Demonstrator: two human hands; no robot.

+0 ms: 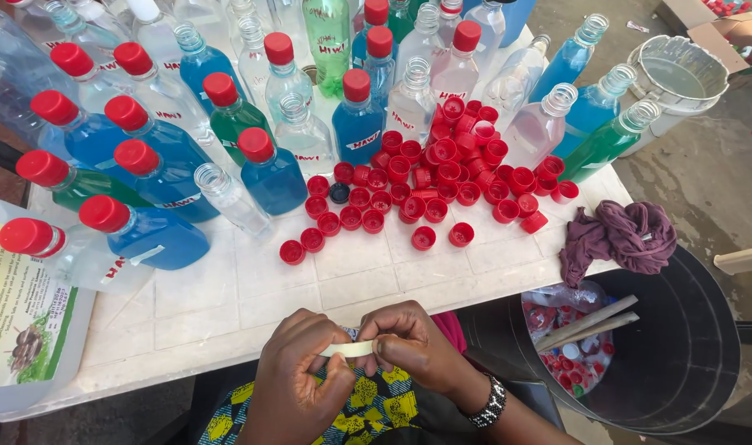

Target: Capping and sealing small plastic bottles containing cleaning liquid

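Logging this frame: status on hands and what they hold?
Left hand and right hand both pinch a small pale paper strip near the white table's edge. Loose red plastic caps lie farther back; nothing in between.

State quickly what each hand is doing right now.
Left hand: fingers pinched on one end of a small white strip.
Right hand: fingers pinched on its other end.

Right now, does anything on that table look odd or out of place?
One dark cap sits among the loose red caps. A purple cloth lies bunched at the table's corner, partly over the black bin. No spill shows.
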